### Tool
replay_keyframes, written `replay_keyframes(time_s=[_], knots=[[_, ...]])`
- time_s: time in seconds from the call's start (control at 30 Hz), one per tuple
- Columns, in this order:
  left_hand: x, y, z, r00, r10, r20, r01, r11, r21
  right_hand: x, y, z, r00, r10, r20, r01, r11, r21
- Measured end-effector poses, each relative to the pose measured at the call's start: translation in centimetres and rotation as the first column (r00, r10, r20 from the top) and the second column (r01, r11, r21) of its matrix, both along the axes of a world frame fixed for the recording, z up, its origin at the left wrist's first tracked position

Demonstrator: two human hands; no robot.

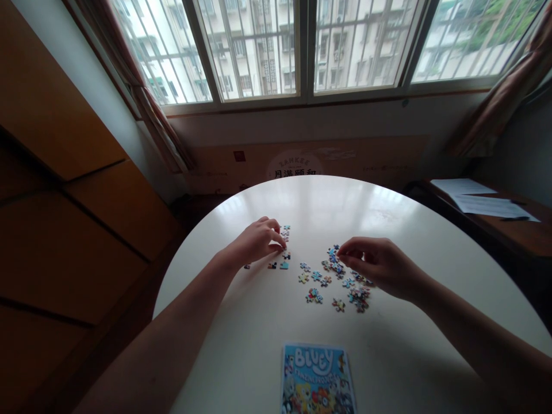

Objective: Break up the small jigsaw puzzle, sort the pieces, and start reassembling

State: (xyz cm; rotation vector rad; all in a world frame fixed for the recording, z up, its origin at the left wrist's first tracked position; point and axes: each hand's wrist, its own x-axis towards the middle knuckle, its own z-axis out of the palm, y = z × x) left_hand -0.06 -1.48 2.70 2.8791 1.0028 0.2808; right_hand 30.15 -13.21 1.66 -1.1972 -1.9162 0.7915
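Note:
On the round white table (pixel 241 328) lie many small jigsaw pieces. My left hand (pixel 261 238) is over a loose column of pieces left of centre, its fingers pinched at a small piece near the fingertips. Just below it are a yellowish piece (pixel 286 255), a blue piece (pixel 284 265) and a dark one (pixel 272 265). My right hand (pixel 371 259) hovers at the upper right edge of the scattered pile (pixel 334 261), thumb and fingers curled close together; whatever is between them is hidden. More pieces form a heap (pixel 359 298) below that hand.
A blue "Bluey" picture box (pixel 318 379) lies at the table's near edge. To the right, a brown side table (pixel 530 233) holds paper sheets (pixel 491 207) and pens. Wooden cabinets (pixel 64 230) stand at the left, and barred windows are beyond the table.

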Motion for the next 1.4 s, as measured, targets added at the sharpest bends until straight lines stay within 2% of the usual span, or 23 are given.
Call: replay_keyframes(time_s=[0.2, 0.37, 0.5, 0.87, 0.97, 1.13, 1.4], knots=[[0.1, -0.4, 0.1, 0.998, -0.029, 0.06, 0.032, 0.999, -0.042, 0.0, 0.0, -0.1, 1.0, 0.005, -0.009, -0.005, 1.0, -0.011], [0.6, -0.9, -0.1, 0.997, -0.063, 0.05, 0.069, 0.988, -0.136, -0.1, -0.1, 0.2, 1.0, -0.006, 0.004, 0.006, 1.0, -0.005], [0.5, -0.9, 0.2, 0.996, -0.067, 0.05, 0.074, 0.986, -0.149, 0.0, 0.0, 0.1, 1.0, -0.012, 0.013, 0.011, 1.0, 0.01], [-0.3, -1.0, 1.3, 0.998, -0.013, 0.063, 0.026, 0.98, -0.199, 0.3, 0.1, 0.0, 1.0, -0.02, -0.003, 0.02, 1.0, 0.015], [-0.6, -1.2, 1.8, 1.0, 0.022, -0.019, -0.026, 0.972, -0.232, 0.3, 0.0, 0.1, 1.0, -0.022, -0.004, 0.022, 1.0, 0.007], [-0.7, -1.7, 2.7, 0.971, 0.125, -0.205, -0.185, 0.935, -0.304, 0.3, 0.0, 0.2, 1.0, -0.017, 0.003, 0.017, 1.0, 0.002], [-1.2, -1.5, 3.1, 0.954, 0.162, -0.251, -0.243, 0.91, -0.337, 0.3, 0.0, 0.0, 1.0, -0.02, -0.006, 0.02, 1.0, 0.004]])
